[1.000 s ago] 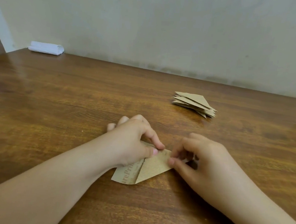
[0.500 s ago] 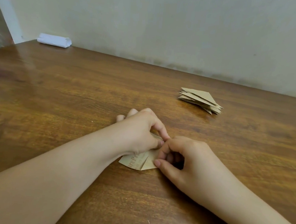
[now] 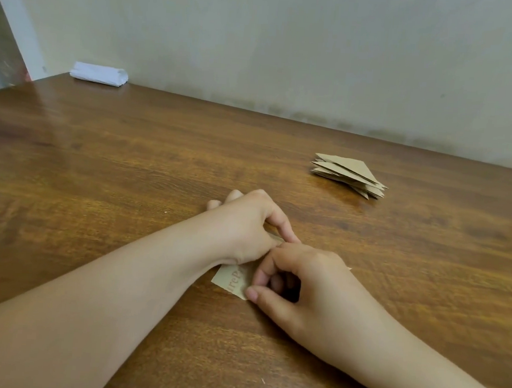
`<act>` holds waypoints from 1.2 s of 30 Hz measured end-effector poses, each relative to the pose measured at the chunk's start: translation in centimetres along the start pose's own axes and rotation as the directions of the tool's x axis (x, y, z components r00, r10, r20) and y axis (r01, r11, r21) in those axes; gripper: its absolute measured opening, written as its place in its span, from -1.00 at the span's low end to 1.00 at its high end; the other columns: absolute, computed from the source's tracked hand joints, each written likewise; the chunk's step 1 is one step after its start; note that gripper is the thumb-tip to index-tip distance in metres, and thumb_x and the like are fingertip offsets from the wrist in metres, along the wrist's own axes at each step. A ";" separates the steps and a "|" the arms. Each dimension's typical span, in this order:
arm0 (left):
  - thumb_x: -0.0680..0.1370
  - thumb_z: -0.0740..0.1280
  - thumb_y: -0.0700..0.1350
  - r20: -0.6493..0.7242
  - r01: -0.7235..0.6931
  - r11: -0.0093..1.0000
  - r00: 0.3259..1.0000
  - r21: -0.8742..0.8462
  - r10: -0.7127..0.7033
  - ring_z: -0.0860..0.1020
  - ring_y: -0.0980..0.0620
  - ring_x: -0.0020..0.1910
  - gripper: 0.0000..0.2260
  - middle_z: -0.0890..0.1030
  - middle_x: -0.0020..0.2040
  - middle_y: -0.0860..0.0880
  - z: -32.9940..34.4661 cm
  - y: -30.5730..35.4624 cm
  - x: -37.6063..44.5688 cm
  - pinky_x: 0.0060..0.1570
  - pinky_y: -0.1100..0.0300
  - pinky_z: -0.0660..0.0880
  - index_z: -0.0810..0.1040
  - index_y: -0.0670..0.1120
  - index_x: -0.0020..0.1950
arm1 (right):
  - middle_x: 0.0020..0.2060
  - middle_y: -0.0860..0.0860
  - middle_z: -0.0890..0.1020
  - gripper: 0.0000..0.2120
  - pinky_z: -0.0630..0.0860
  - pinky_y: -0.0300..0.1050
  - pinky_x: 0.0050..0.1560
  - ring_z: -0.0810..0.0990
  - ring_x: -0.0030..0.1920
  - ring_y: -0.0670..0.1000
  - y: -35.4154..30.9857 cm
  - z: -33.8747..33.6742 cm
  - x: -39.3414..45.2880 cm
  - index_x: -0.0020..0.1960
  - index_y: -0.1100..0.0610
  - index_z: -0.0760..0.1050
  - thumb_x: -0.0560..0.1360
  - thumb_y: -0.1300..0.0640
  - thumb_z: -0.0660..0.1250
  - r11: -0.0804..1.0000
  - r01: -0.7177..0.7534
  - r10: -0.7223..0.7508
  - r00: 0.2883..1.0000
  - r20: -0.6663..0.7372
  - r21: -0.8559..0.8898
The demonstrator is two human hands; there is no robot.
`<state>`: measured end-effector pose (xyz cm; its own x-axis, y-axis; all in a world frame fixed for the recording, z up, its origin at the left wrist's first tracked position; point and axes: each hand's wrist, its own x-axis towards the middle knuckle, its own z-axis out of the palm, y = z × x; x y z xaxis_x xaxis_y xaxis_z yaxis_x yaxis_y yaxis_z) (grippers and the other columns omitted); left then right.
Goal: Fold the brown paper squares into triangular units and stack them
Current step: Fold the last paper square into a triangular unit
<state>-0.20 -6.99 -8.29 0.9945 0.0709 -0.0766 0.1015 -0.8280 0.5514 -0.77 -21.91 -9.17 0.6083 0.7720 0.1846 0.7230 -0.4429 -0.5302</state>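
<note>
Brown paper (image 3: 233, 280) lies flat on the table (image 3: 128, 185) under both hands, and far less of it shows than a second ago: then a wide flap with a diagonal crease lay open between the hands, now only a small printed corner peeks out on the near-left side of the right hand (image 3: 306, 285), with a sliver of an edge past that hand's far side. The right hand has slid leftward over the sheet until it touches the left hand (image 3: 246, 229); its fingers are curled, thumb and fingertips pressing down on the paper's near edge, though whether they pinch a layer or only press it I cannot tell. The left hand sits just beyond and left of the right hand, fingers bent, its forefinger and thumb tip meeting the paper at the spot where the hands touch, holding it down. Judging from this, a flap has been brought over and a crease is being set, so this unit is mid-fold and not ready to stack. Well beyond the right hand and a little to its right rests the stack (image 3: 348, 174) of finished triangles, apart from everything. Far off past the left hand, by the wall, lies a white cloth (image 3: 99, 73).
</note>
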 end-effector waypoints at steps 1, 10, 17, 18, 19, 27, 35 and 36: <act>0.44 0.40 0.17 0.000 -0.002 1.000 1.000 -0.005 0.002 0.32 0.00 0.21 -0.79 0.40 0.16 0.24 0.0 0.0 0.0 0.21 0.11 0.27 0.53 0.44 -0.36 | -0.37 -0.14 0.51 -0.88 0.38 -0.39 -0.18 0.48 -0.22 -0.19 0.3 -0.3 -0.2 -0.25 0.00 0.55 0.39 0.02 0.47 1.000 -0.026 0.026 1.000 -0.014 0.014; 0.48 0.39 0.11 -0.037 -0.105 0.994 0.994 -0.017 0.105 0.26 0.15 0.15 -0.90 0.37 0.01 0.27 0.2 -0.3 0.0 0.18 0.18 0.13 0.59 0.33 -0.20 | -0.34 -0.17 0.54 -0.85 0.41 -0.35 -0.23 0.48 -0.25 -0.21 2.6 -2.3 -0.5 -0.29 -0.04 0.53 0.39 -0.02 0.45 0.977 -0.210 0.206 0.974 -0.095 -0.037; 0.52 0.30 0.08 -0.299 -0.125 0.991 0.945 0.054 0.135 0.25 0.20 0.13 -0.87 0.41 -0.02 0.22 0.7 0.7 -0.8 0.18 0.16 0.06 0.50 0.18 -0.24 | -0.38 -0.09 0.52 -0.84 0.41 -0.27 -0.24 0.46 -0.28 -0.16 2.1 -1.7 -0.4 -0.26 -0.03 0.49 0.44 -0.05 0.38 0.960 -0.269 0.254 0.952 -0.168 -0.075; 0.51 0.28 0.08 -0.301 -0.104 0.993 0.946 0.056 0.116 0.26 0.20 0.13 -0.85 0.42 -0.03 0.22 0.8 0.8 -1.0 0.17 0.16 0.07 0.50 0.15 -0.26 | -0.38 -0.09 0.50 -0.83 0.38 -0.29 -0.24 0.45 -0.27 -0.14 2.0 -1.7 -0.4 -0.26 -0.04 0.48 0.45 -0.06 0.36 0.959 -0.268 0.250 0.952 -0.175 -0.090; 0.50 0.27 0.09 -0.279 -0.078 0.994 0.955 0.078 0.097 0.26 0.19 0.13 -0.85 0.43 -0.03 0.22 0.9 1.0 -1.3 0.16 0.16 0.08 0.50 0.14 -0.27 | -0.39 -0.11 0.49 -0.83 0.33 -0.29 -0.22 0.43 -0.26 -0.14 2.0 -1.6 -0.4 -0.26 -0.05 0.45 0.46 -0.07 0.34 0.957 -0.269 0.247 0.952 -0.183 -0.110; 0.48 0.28 0.15 -0.142 0.005 0.994 0.990 0.107 0.011 0.27 0.16 0.14 -0.82 0.42 -0.05 0.19 2.1 1.2 -1.8 0.17 0.13 0.12 0.44 0.13 -0.28 | -0.34 -0.17 0.40 -0.83 0.30 -0.13 0.10 0.36 -0.11 -0.14 2.8 -1.4 -0.2 -0.23 -0.08 0.37 0.50 -0.10 0.24 0.939 -0.282 0.243 0.949 -0.199 -0.196; 0.51 0.31 0.12 -0.102 0.045 0.983 0.994 0.178 -0.027 0.26 0.13 0.18 -0.83 0.42 0.04 0.20 1.0 1.4 -2.4 0.22 0.07 0.14 0.48 0.13 -0.26 | -0.33 -0.18 0.40 -0.80 0.25 -0.12 0.12 0.38 -0.07 -0.12 3.2 -1.4 -0.1 -0.26 -0.08 0.35 0.50 -0.11 0.24 0.940 -0.281 0.245 0.951 -0.191 -0.192; 0.52 0.32 0.11 -0.108 0.064 0.981 0.993 0.184 -0.045 0.26 0.12 0.19 -0.84 0.42 0.05 0.20 0.8 1.4 -2.5 0.22 0.07 0.13 0.49 0.13 -0.25 | -0.33 -0.18 0.41 -0.80 0.25 -0.12 0.12 0.38 -0.07 -0.12 3.3 -1.4 -0.1 -0.25 -0.07 0.36 0.50 -0.11 0.24 0.940 -0.280 0.244 0.950 -0.193 -0.193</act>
<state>-2.52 -8.75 -8.03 0.9858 0.1673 -0.0114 0.1588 -0.9098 0.3835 2.03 -24.04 -9.77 0.8176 0.5378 0.2054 0.5724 -0.7209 -0.3906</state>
